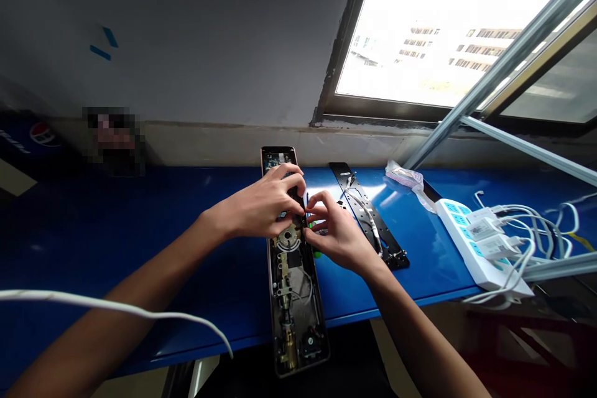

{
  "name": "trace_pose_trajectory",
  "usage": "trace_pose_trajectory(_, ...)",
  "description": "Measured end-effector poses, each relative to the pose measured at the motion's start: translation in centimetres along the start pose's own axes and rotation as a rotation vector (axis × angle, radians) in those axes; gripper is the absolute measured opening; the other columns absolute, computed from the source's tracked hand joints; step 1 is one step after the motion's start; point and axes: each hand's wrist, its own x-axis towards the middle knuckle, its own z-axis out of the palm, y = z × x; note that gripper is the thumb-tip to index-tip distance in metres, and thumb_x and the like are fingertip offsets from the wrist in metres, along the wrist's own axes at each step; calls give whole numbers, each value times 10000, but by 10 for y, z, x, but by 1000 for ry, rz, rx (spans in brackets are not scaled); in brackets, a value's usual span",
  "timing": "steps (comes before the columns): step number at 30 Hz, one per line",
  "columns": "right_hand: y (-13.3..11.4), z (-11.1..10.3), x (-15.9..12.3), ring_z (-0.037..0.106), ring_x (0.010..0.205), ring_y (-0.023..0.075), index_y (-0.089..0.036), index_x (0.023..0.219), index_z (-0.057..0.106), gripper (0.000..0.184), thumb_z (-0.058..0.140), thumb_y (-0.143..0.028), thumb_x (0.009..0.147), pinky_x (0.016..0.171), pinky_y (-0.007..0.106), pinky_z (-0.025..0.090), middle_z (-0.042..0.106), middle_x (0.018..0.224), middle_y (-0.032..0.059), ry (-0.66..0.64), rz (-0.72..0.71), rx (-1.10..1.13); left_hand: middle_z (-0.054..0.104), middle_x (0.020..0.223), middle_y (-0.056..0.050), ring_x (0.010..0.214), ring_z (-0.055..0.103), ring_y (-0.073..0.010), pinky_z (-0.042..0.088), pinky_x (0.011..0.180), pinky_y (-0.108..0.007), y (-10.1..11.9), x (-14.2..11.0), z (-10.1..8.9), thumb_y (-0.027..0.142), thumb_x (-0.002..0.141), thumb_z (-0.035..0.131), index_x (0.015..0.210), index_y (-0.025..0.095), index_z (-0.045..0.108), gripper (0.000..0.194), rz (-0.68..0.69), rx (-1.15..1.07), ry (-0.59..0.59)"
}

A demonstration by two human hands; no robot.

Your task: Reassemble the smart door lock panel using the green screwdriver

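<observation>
Long black-and-brass smart door lock body point(293, 298) — lower centre of frame, overhanging blue metal table point(116, 249); judged stiff, fairly heavy, thin white wires point(305, 289) fragile — grip by side edges. Left hand point(263, 202) curled over upper end; right hand point(338, 236) pinching green-handled screwdriver point(317, 254).

The left hand point(265, 199) hid the lock panel's point(288, 298) upper middle. The right hand point(338, 230) covered most of the screwdriver point(317, 254); its tip was not visible. The object point(114, 140) by the wall was blurred past identification. The Pepsi banner point(28, 140) was cut off at the left edge.
</observation>
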Motion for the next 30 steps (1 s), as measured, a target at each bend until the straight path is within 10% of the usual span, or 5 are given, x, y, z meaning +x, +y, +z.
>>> trace_pose_trajectory(6,2,8,1,648,752,128,-262,993,447,274,609,-162,794,678,295,572,698,1029,16,91,-67,-52,644,1164,-109,1404,413,-357,464,1145,-534,1,0,-1,114,862,670,927,264,830,228,23,9,0)
trace_pose_trajectory(15,2,-9,-41,633,868,176,-262,983,534,217,676,-188,837,814,368,557,659,954,-2,-73,-47,-126,658,1042,-76,1165,541,-282,499,993,-405,22,3,1,144,906,639,898,272,837,237,96,-118,-137)
trace_pose_trajectory(30,1,-8,-67,577,681,117,-251,1025,468,347,653,-100,773,628,284,475,593,794,-65,-206,20,-155,667,1034,-79,1189,501,-286,450,1040,-423,40,10,8,76,886,618,863,239,826,265,150,-112,-276)
